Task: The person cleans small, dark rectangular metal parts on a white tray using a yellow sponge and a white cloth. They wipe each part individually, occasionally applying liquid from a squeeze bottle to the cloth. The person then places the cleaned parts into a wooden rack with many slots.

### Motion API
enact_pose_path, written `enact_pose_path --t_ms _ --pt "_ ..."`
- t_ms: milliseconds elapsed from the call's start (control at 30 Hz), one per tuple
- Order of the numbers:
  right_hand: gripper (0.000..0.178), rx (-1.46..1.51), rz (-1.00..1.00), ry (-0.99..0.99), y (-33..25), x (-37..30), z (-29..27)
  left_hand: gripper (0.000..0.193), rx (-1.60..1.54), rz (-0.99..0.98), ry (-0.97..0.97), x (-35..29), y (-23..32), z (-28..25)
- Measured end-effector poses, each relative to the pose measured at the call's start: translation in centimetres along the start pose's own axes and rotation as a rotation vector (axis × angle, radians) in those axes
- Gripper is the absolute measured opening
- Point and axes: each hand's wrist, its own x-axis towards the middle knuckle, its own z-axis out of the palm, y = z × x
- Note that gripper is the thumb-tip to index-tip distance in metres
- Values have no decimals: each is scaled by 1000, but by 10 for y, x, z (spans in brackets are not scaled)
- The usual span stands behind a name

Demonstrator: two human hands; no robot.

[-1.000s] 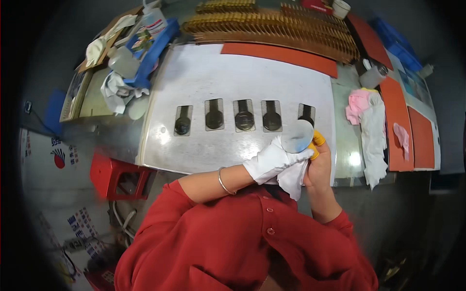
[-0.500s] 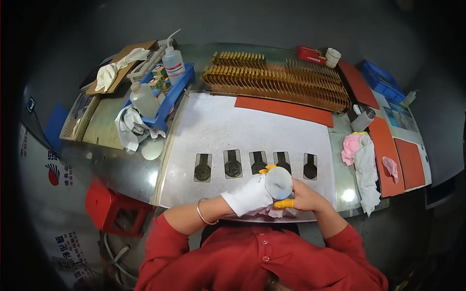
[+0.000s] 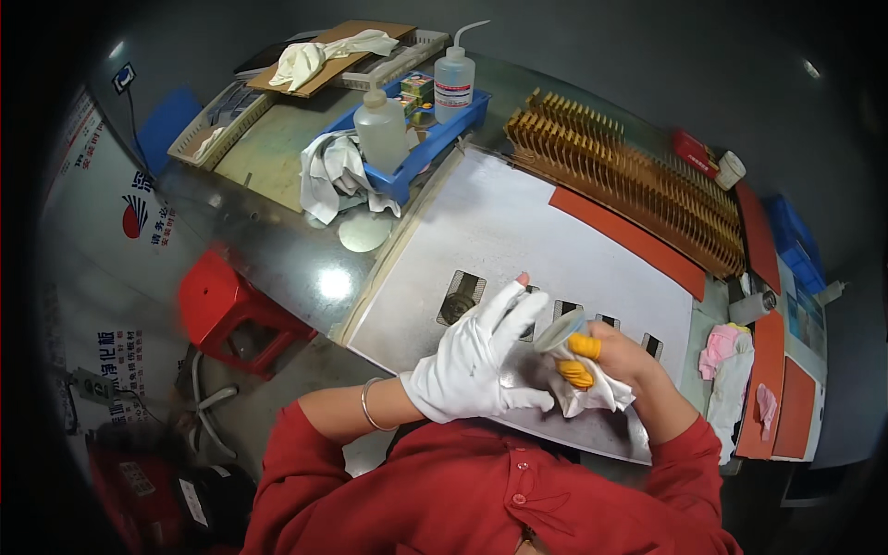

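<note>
My right hand [image 3: 610, 361], with yellow finger cots, grips a round translucent disc [image 3: 559, 330] together with a crumpled white cloth [image 3: 597, 393]. The disc is tilted over the front part of the white sheet [image 3: 490, 213]. My left hand [image 3: 472, 361], in a white glove with one bare fingertip, is open beside the disc, its fingers spread and apart from it. On the sheet lie several dark rectangular pieces with a round shape in them, such as the leftmost piece [image 3: 461, 298]; my hands partly cover others.
A gold slotted rack [image 3: 629, 176] stands at the far side behind an orange strip [image 3: 629, 242]. To the left are a blue tray [image 3: 398, 180] with bottles, grey-white cloths [image 3: 338, 176] and another round disc [image 3: 365, 231]. A red stool [image 3: 231, 296] stands by the table.
My left hand has come off the disc and opened. The disc has tilted in my right hand, and more of the cloth shows. The view has swung toward the left.
</note>
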Motion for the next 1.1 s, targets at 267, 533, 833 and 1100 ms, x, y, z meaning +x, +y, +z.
enact_pose_path --t_ms 267,533,833,1100 --pt "31 -633 252 -115 -41 74 33 69 -112 -178 108 -9 -33 5" --pt "10 -1682 -1009 361 -59 147 72 39 -279 -453 517 14 -79 -22" --pt "20 -422 -624 -95 -86 204 85 56 -553 -851 114 40 -109 -114" --pt "18 456 -736 -51 -183 294 25 84 61 -474 683 42 -241 -118"
